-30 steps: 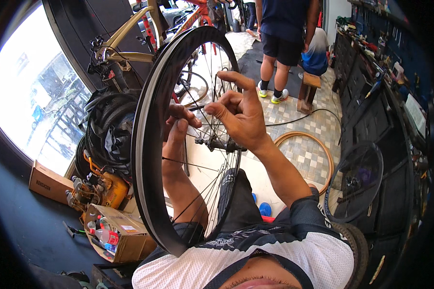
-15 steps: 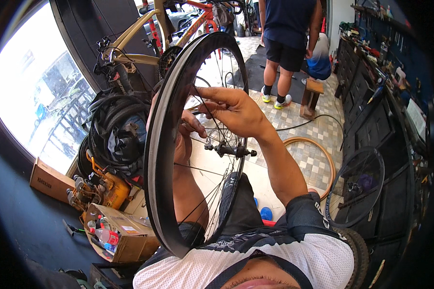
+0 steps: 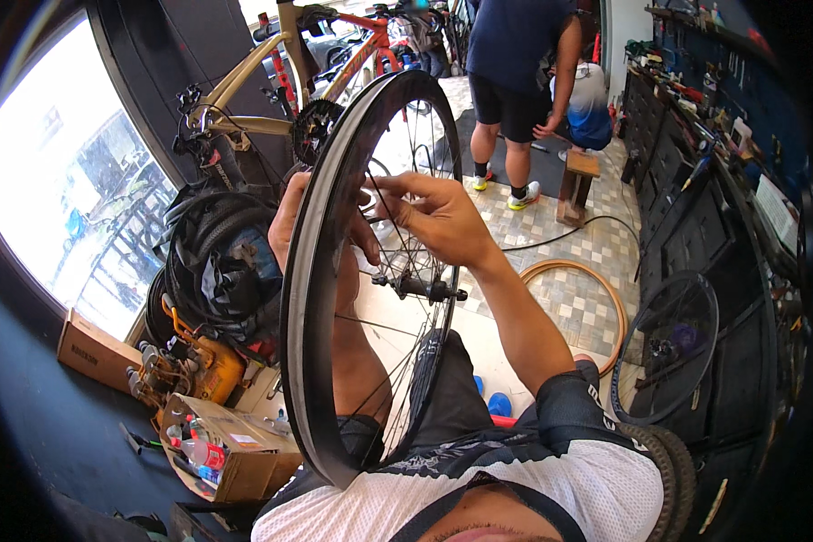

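Probably light yet stiff, a bicycle wheel (image 3: 413,287) invites holding by its rim (image 3: 307,361), sparing slender spokes (image 3: 370,320); left hand (image 3: 285,219) clasps the rim; right hand (image 3: 440,219) beside it, grip unclear.

White mesh shirt (image 3: 596,479) with black neckline (image 3: 535,499), black short sleeves (image 3: 569,405) marked with white lettering, dark trousers (image 3: 456,384)

Narrow gaps between obstructing spokes (image 3: 410,256)

Gold bicycle frame (image 3: 247,71), wooden stool (image 3: 583,164), cardboard box (image 3: 260,471)
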Motion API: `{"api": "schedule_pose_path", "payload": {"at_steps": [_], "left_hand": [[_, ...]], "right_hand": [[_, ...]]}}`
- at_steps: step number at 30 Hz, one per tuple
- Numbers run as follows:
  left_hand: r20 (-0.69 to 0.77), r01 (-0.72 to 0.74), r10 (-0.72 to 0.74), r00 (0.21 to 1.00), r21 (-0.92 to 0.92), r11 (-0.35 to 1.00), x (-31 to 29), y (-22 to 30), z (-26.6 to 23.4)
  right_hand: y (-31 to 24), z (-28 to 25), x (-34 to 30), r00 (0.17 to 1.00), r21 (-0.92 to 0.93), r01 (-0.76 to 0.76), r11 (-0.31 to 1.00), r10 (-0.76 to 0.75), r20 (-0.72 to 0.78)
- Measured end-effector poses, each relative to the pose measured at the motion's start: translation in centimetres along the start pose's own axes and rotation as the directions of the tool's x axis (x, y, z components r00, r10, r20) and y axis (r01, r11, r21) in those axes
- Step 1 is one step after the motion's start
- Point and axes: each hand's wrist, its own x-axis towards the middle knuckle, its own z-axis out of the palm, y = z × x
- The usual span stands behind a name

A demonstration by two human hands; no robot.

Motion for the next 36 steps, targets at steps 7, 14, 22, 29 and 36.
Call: {"api": "schedule_pose_path", "payload": {"at_steps": [7,14,22,29,36], "left_hand": [[0.098,-0.009,0.007,0.995,0.019,1.000,0.6,1.7,-0.4],[0.144,-0.044,0.031,0.989,0.089,0.995,0.1,3.4,1.1],[0.155,-0.068,0.038,0.987,0.187,0.980,0.1,4.0,0.7],[0.127,-0.017,-0.007,0.992,0.190,0.982,-0.1,4.0,0.3],[0.136,-0.041,0.011,0.991,0.226,0.973,-0.1,2.4,-0.1]], "right_hand": [[-2.5,4.0,-3.6,0.901,-0.496,0.165,0.853,-0.335,-0.276],[-2.4,5.1,-3.7,0.805,-0.692,0.273,0.669,-0.553,-0.217],[-2.1,5.5,-4.2,0.934,-0.639,0.203,0.742,-0.342,-0.100],[-0.8,5.7,-4.6,0.900,-0.616,0.231,0.753,-0.405,-0.159],[0.6,5.4,-4.3,0.723,-0.700,0.404,0.588,-0.675,-0.150]]}}
